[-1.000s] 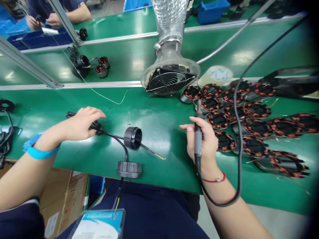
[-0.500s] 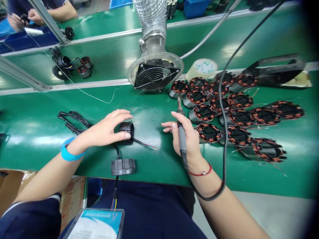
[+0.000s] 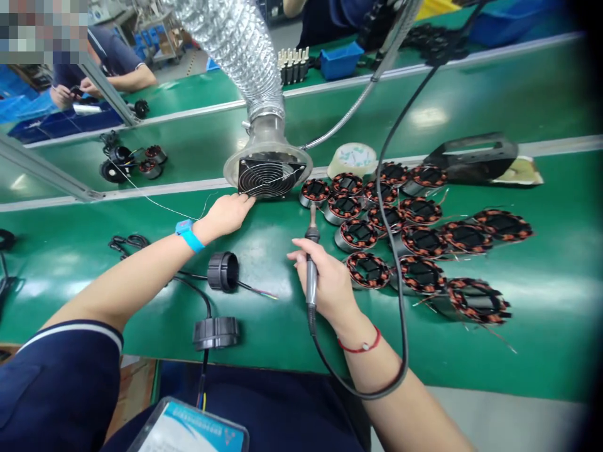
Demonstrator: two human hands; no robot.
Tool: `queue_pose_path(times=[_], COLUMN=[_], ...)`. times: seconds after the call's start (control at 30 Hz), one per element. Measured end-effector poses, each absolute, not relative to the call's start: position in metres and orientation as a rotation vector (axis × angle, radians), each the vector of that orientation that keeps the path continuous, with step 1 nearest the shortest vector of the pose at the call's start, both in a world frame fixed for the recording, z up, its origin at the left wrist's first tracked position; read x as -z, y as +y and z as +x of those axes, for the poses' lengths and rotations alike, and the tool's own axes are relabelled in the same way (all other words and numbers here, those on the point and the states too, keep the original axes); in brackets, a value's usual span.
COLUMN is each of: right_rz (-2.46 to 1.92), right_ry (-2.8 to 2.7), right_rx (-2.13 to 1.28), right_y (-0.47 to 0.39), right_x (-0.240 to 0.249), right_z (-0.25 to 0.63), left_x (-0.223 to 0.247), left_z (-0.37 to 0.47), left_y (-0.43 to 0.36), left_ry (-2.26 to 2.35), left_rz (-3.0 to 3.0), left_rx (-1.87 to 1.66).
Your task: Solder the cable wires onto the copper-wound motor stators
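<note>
My right hand [image 3: 327, 282] holds a soldering iron [image 3: 311, 270], its tip pointing away from me, near the closest motor stators [image 3: 358, 234]. My left hand [image 3: 228, 215] reaches to the lower left edge of the fan [image 3: 269, 177], fingers bent and drawn together. What they pinch, if anything, is hidden. Below that hand a black round housing [image 3: 223, 272] lies on its side, with a cable behind it and thin coloured wires [image 3: 259, 291] coming out in front. A black ribbed ring cap [image 3: 217, 333] sits near the table's front edge, a cable running through it.
A silver flexible duct [image 3: 235, 53] leads up from the fan's hood. Several copper-wound stators and a roll of tape [image 3: 352, 159] stand to the right. A thin wire [image 3: 155, 204] hangs behind my left wrist. Across the partition a person handles a small part.
My left hand has left the black housing and moved forward to the fan's lower edge. My right hand still holds the soldering iron. The view has tilted up and shifted to the right.
</note>
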State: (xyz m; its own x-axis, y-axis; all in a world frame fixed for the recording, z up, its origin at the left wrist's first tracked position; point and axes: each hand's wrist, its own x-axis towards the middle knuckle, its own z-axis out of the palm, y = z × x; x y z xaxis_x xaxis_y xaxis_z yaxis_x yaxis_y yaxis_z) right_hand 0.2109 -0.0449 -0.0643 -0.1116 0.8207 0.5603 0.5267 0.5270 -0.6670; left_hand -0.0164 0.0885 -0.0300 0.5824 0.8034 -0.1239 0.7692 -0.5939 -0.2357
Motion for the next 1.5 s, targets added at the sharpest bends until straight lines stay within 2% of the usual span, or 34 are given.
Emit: queue_pose_path(times=[0.23, 0.37, 0.63, 0.8, 1.1, 1.37, 1.5], right_rz=[-1.071, -1.078, -1.126, -1.139, -1.126, -1.145, -1.137], right_ry=[-1.805, -1.809, -1.787, -1.774, -1.776, -1.779, -1.737], right_rx=[-0.347, -0.345, -0.339, -0.344, -0.322, -0.35, -0.34], right_y=[-0.045, -0.045, -0.041, -0.041, -0.041, -0.04, -0.04], right_x=[0.062, 0.063, 0.066, 0.067, 0.064, 0.067, 0.065], right_z=[0.209, 0.209, 0.21, 0.21, 0.209, 0.209, 0.21], left_x=[0.043, 0.047, 0.044, 0.035, 0.041, 0.044, 0.039], left_z=[-0.033, -0.03, -0.019, -0.025, -0.025, -0.012, -0.016], left_y=[0.089, 0.092, 0.091, 0.085, 0.09, 0.09, 0.086], left_ry=[-1.187, -1.233, -1.414, -1.32, -1.497, -1.452, -1.251], left_rz=[-2.868, -3.008, -3.014, -3.115, -2.963, -3.022, -3.234], left_rx=[-0.105, -0.097, -0.005, 0.151, -0.029, 0.092, 0.217])
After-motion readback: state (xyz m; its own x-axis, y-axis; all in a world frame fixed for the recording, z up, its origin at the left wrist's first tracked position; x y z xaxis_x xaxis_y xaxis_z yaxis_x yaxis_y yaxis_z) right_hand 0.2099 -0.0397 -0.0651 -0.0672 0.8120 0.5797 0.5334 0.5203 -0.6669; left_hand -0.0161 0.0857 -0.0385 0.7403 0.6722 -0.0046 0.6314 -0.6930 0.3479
